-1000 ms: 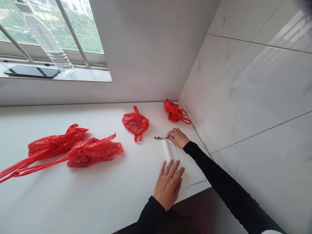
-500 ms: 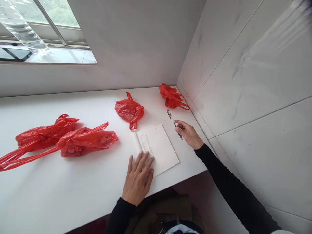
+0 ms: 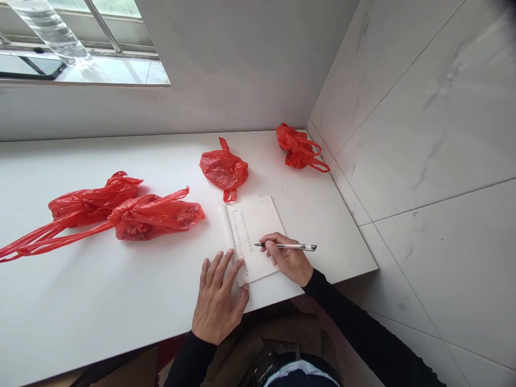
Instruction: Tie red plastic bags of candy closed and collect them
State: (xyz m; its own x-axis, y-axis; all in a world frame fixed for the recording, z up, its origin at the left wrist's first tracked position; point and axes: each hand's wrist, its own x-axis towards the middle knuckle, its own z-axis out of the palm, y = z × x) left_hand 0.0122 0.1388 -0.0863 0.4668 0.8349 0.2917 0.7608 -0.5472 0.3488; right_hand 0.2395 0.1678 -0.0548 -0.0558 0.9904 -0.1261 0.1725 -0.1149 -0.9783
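Pinching a pen (image 3: 296, 246), the right hand (image 3: 291, 262) sits apart from the left hand (image 3: 217, 306), splayed seemingly to steady the notebook (image 3: 263, 217) at left.

Soft daylight is admitted by the window (image 3: 131, 33) at upper left, its view washed pale. The bench (image 3: 100, 306) is brightly lit; faint shadows are cast beside the red bags (image 3: 161, 216). The pen (image 3: 296, 246) is rendered fairly sharply near centre, while the bottle (image 3: 51, 31) is stretched aslant and the upper-right corner is darkly blurred.
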